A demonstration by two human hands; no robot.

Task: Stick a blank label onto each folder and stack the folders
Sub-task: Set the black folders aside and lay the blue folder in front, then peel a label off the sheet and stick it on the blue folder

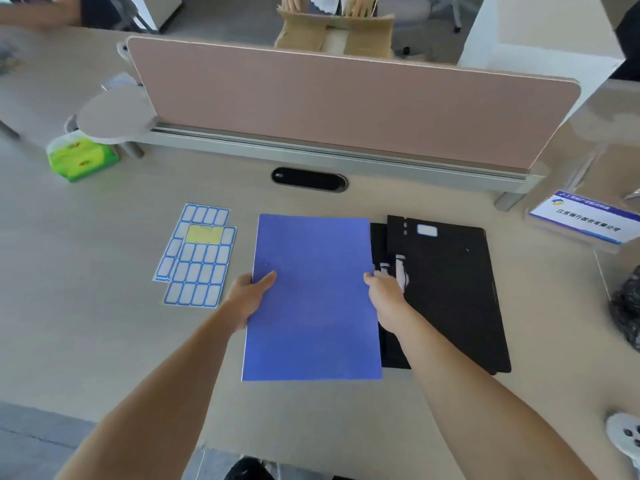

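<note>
A blue folder [313,299] lies in the middle of the desk with no label showing on its cover. My left hand [247,296] grips its left edge, thumb on top. My right hand [386,294] grips its right edge. To the right lies a black folder [450,296] with a white label [427,230] near its top left; the blue folder overlaps its left side. Two overlapping sheets of blue-bordered blank labels [199,258] lie to the left, with a yellow gap where labels are gone.
A pink divider panel [346,105] closes off the back of the desk, with a black cable grommet [309,179] in front of it. A green tissue pack [81,159] sits at back left, a name sign [585,220] at right, a black bag [627,306] at the right edge.
</note>
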